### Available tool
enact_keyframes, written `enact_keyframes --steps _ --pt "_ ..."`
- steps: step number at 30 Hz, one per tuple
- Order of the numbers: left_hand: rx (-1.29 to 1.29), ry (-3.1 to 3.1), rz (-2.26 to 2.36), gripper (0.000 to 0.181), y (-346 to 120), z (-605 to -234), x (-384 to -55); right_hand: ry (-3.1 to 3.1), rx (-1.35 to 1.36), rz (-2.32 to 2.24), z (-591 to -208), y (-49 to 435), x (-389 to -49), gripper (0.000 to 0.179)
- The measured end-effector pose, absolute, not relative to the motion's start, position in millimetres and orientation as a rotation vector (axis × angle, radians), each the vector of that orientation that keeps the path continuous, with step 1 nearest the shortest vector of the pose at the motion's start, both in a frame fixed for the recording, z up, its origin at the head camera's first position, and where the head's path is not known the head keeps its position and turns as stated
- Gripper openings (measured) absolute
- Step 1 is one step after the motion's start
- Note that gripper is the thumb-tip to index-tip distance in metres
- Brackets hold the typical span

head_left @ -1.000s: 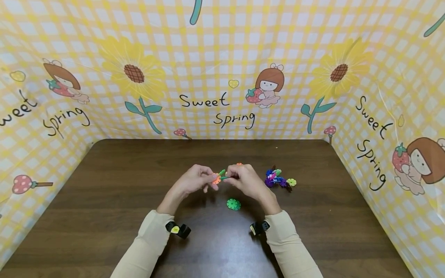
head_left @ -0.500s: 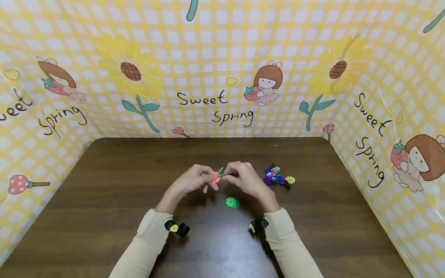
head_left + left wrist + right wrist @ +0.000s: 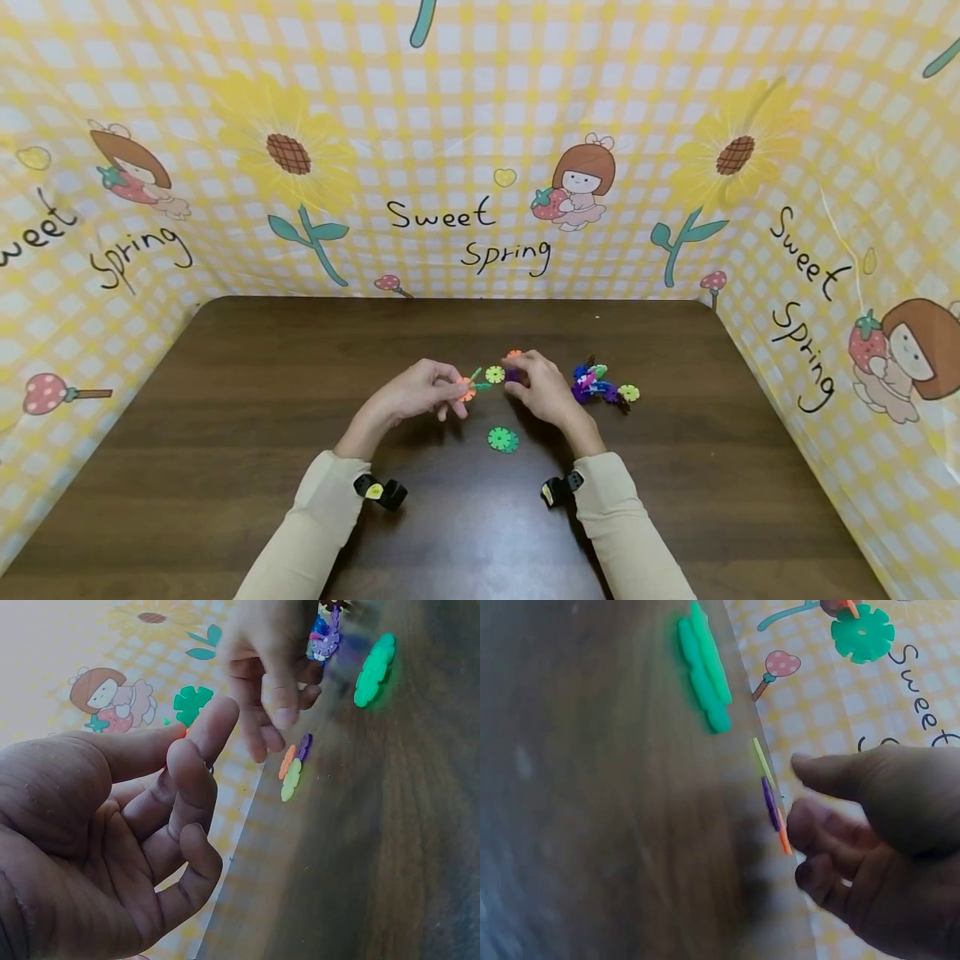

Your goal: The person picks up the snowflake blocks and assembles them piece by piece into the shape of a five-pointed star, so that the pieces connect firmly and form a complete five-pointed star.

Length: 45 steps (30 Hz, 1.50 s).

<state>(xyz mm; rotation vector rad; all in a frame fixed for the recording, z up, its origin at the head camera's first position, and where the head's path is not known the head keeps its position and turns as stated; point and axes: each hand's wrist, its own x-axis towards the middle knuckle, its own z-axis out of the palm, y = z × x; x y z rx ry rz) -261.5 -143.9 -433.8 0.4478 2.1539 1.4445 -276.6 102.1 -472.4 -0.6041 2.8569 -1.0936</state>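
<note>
My left hand (image 3: 420, 390) pinches an orange notched snowflake disc (image 3: 468, 389) between thumb and fingers. Green notched discs (image 3: 483, 386) are slotted into its edge and stick out to the right; one shows its round face in the right wrist view (image 3: 862, 634). To the right, my right hand (image 3: 543, 390) is off the joined discs, thumb and fingers parted with nothing between them. Its fingertips are close over a yellow-green disc (image 3: 495, 375), a purple disc (image 3: 512, 376) and a second orange disc (image 3: 514, 354) on the table.
Two green discs (image 3: 502, 439) overlap on the brown table (image 3: 225, 467), nearer the body. Right of the right hand lies a cluster of joined purple, blue, pink and brown discs (image 3: 592, 385), with a yellow-green one at its edge. A yellow checked cloth (image 3: 450, 150) hangs around the table.
The right hand has let go of the green disc at the left hand's piece and moved right, its thumb and fingers parting. The yellow-green and purple discs have come into sight.
</note>
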Motion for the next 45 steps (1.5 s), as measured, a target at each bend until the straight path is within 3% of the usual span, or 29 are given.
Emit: enact_keyframes --steps 9,20,25,33,40,45 --pt "0.486 2.132 1.415 0.018 -143.6 -428.4 -260.5 2.878 -0.499 -0.957 -478.2 101.8 -274.7 0.045" --pt "0.532 2.161 1.372 0.017 -144.4 -431.9 -259.8 2.88 -0.38 -0.963 -476.2 102.8 -275.1 0.019" --pt "0.543 2.173 1.378 0.016 -145.4 -433.7 -259.6 2.871 -0.244 -0.933 -473.0 105.0 -275.2 0.02" --pt "0.569 2.167 1.388 0.015 -145.2 -433.7 -260.0 2.833 -0.178 -0.887 -469.6 109.2 -272.8 0.036" --pt "0.576 2.181 1.387 0.015 -146.0 -431.2 -259.9 2.81 -0.212 -0.871 -467.1 112.6 -275.2 0.034" --pt "0.549 2.203 1.398 0.015 -147.1 -428.3 -259.8 2.768 -0.441 -1.114 -465.4 113.1 -275.9 0.016"
